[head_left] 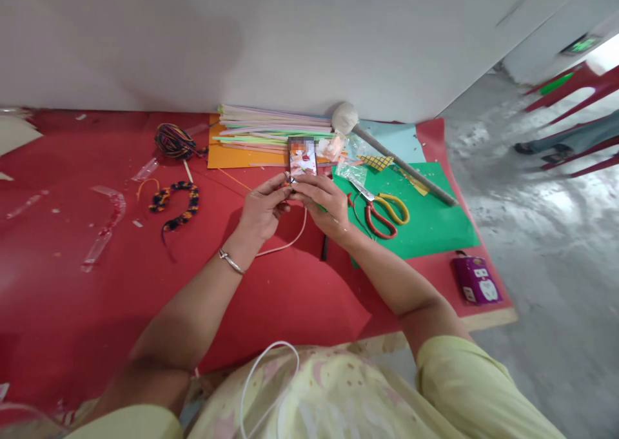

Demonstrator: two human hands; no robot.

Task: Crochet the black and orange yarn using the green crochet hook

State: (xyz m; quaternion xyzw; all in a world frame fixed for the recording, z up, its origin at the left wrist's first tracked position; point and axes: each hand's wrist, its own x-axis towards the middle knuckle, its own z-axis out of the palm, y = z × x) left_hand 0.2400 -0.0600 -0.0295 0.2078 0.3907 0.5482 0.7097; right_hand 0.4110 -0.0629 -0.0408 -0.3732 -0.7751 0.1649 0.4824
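Observation:
My left hand and my right hand meet over the middle of the red-covered table. Fingers of both are closed, with the fingertips pinched together around something small that I cannot make out. Just beyond them a phone with a lit screen stands upright, its lower edge hidden by my hands. A pale cable curves out below the hands. Right of my right hand lie scissors with one red and one yellow handle, on a green sheet.
Pale and green strips lie along the wall, beside a white-headed stick. To the left are a ball of multicoloured yarn and a dark and orange braided piece. A purple box sits near the right edge.

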